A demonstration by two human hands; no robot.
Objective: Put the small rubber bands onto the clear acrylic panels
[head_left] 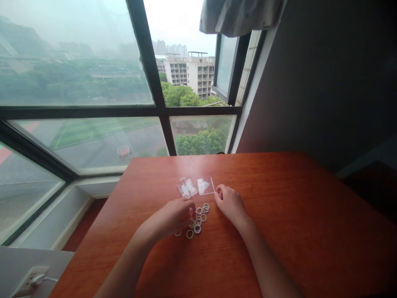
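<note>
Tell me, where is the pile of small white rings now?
In the head view the rings lie on the wooden table, between the left hand and the right hand, just nearer to the person than the two clear plastic pieces.

Of the person only the two arms show, from the lower edge of the picture up to the hands. The left hand (175, 216) and the right hand (228, 203) are both bare. The left forearm (130, 265) and the right forearm (266, 265) are bare too, along all the length that is in view. Both forearms look slim and smooth, and they become narrower toward the hands. Fine details such as the nails are too small to tell
</note>
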